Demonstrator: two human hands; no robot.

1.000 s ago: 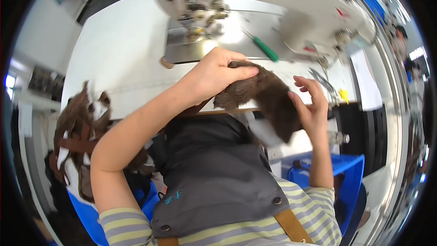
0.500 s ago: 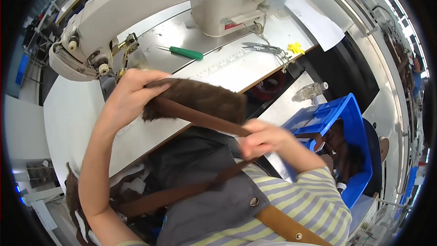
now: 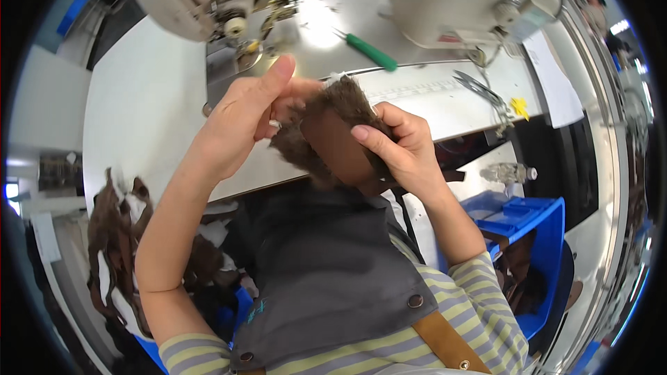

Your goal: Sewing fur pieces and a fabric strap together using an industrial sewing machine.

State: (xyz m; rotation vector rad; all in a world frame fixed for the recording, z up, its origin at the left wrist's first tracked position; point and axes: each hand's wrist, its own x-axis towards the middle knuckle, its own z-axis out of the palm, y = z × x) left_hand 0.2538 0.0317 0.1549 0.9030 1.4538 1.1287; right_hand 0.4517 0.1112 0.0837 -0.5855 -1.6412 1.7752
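A brown furry piece (image 3: 347,101) with a smooth brown patch (image 3: 337,142) is held up in front of me, above the table's near edge. My right hand (image 3: 410,142) pinches its right side, thumb on top and fingers partly behind. At the left edge of the fur is my left hand (image 3: 243,114), its thumb raised and apart from the fingers. Those fingers reach beside the fur, partly hidden and slightly blurred. The dark end of a strip (image 3: 451,176) sticks out past my right wrist.
A sewing machine (image 3: 445,7) stands behind the work. On its table (image 3: 139,90) lie a green-handled pointed tool (image 3: 372,52), thread snips (image 3: 479,87) and a yellow scrap (image 3: 519,107). A blue crate (image 3: 552,257) and clear bottle (image 3: 507,173) are at right; brown fur pieces (image 3: 111,222) hang at left.
The long brown strap no longer stretches between my hands. The furry piece has turned, and my right hand now grips its side. My left thumb has lifted off it. The view has shifted.
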